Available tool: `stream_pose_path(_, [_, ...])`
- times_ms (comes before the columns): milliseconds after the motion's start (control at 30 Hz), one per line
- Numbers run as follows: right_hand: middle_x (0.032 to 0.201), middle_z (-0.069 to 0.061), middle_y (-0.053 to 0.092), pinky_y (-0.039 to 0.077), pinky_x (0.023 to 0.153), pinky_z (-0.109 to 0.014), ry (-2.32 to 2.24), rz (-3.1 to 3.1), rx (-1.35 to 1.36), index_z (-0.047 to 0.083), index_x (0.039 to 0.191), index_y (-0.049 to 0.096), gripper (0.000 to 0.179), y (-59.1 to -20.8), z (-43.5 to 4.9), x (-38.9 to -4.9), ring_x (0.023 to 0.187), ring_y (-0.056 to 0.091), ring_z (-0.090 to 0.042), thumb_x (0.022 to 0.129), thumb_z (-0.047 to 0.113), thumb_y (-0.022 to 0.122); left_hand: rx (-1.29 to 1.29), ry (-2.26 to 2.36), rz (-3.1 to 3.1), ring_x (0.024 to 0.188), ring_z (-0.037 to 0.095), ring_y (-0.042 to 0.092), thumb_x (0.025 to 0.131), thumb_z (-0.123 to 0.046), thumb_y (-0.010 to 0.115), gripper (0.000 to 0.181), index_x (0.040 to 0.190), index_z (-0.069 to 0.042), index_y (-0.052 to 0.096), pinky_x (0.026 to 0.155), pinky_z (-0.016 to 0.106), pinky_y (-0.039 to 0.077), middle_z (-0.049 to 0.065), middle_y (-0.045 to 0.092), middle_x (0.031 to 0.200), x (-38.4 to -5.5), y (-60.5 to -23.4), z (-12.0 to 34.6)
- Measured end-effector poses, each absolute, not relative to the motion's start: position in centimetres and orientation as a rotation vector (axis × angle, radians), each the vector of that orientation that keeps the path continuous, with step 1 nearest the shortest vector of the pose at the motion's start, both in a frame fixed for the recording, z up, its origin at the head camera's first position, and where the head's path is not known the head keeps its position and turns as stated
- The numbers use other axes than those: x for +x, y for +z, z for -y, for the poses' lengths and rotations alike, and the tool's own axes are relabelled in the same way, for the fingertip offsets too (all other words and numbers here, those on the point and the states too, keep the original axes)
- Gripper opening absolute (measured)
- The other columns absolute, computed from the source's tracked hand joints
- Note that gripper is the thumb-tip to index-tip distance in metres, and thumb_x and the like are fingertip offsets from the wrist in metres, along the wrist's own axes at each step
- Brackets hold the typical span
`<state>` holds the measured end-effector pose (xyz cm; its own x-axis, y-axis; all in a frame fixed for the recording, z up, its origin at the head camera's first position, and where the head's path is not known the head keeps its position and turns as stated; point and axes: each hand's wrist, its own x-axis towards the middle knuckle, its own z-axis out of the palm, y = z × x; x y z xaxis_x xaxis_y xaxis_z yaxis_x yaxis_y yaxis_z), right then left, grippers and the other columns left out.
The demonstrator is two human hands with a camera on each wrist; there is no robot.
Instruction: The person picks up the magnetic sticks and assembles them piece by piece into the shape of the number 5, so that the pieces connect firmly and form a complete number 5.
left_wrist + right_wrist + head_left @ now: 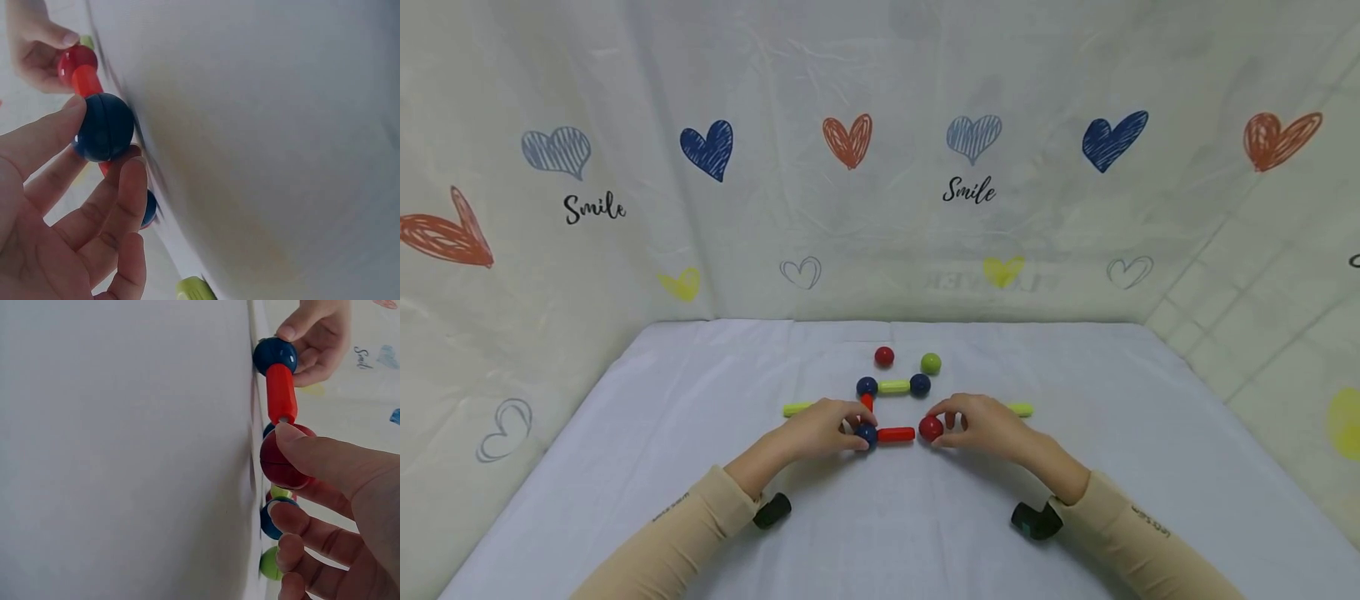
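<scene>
My left hand (827,427) pinches a dark blue ball (109,128) between thumb and fingers. From that ball a red rod (896,434) points right, and another red rod (867,402) runs back to a second blue ball (867,387). A yellow-green rod (893,387) links this one to a third blue ball (920,384) on the right. In my right hand (981,421), thumb and fingers grip a red ball (930,428). The right wrist view shows the ball right at the red rod's metal tip (284,419); the head view shows a narrow gap.
Behind the joined pieces lie a loose red ball (883,357) and a green ball (931,363). Yellow-green rods, one at left (796,409) and one at right (1022,409), are partly hidden by the hands. A white cloth backdrop (895,225) printed with hearts rises behind the table.
</scene>
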<state>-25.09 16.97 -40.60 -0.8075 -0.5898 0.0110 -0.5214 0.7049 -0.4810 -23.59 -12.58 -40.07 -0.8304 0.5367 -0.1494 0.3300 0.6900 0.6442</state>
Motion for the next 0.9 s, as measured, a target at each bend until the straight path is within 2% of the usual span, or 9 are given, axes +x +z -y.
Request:
stream_pose_path(600, [0.085,0.008,0.060,0.048,0.065,-0.024,-0.636,-2.784,-0.921,0.014,0.118,0.075,0.039,-40.68,-16.14,-24.64,0.074,0.053,-0.010,0.084,0.027,0.087,0.687,0.873,-2.589,0.094,0.017,0.062,0.093,-0.017,0.078,0.031,0.123,-0.016,0.071,0.083,0.036,0.054,0.003,0.069,0.109,-23.56,-40.21,12.53])
stream_pose_path(900, [0.084,0.008,0.060,0.048,0.064,-0.024,-0.629,-2.794,-0.975,0.014,0.117,0.075,0.037,-40.67,-16.31,-24.73,0.072,0.051,-0.008,0.084,0.026,0.086,0.672,0.819,-2.598,0.094,0.017,0.061,0.090,-0.024,0.081,0.052,0.138,-0.016,0.063,0.082,0.034,0.054,0.002,0.067,0.110,-23.78,-40.18,12.42])
